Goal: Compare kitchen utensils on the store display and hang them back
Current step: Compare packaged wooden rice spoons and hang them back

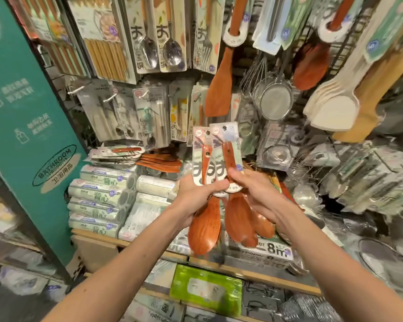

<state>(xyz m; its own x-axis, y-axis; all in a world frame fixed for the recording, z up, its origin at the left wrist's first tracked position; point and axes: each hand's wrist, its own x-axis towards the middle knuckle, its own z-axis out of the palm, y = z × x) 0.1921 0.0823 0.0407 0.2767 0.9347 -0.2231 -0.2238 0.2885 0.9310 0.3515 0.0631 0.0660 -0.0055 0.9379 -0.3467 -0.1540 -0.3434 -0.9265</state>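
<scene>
In front of the crowded utensil wall, at about chest height, both bare hands are raised together. The left hand (196,194) has its fingers curled shut around the neck of a carded wooden spoon (204,226), thumb across the card's lower edge; the reddish-brown bowl hangs down below the palm. The right hand (249,191) is closed around a second carded wooden spoon (239,221), fingertips pressing on the card front, bowl pointing down. A third reddish bowl shows behind the right-hand one; which hand carries it cannot be told. The two backing cards (215,145) stand upright side by side, touching or overlapping, handles with hanging holes visible against them. The spoons are off the hooks, held just in front of the lower rows of the display. Above them hangs a long wooden spatula (220,89), with a wire whisk (254,75) and a mesh strainer (275,103) to its right. Packaged steel spoons (161,52) hang upper centre. Left stands a green sign panel (26,117) reading BATHROOM. Below, stacked bag rolls (100,198) sit on a wooden shelf (98,238).
</scene>
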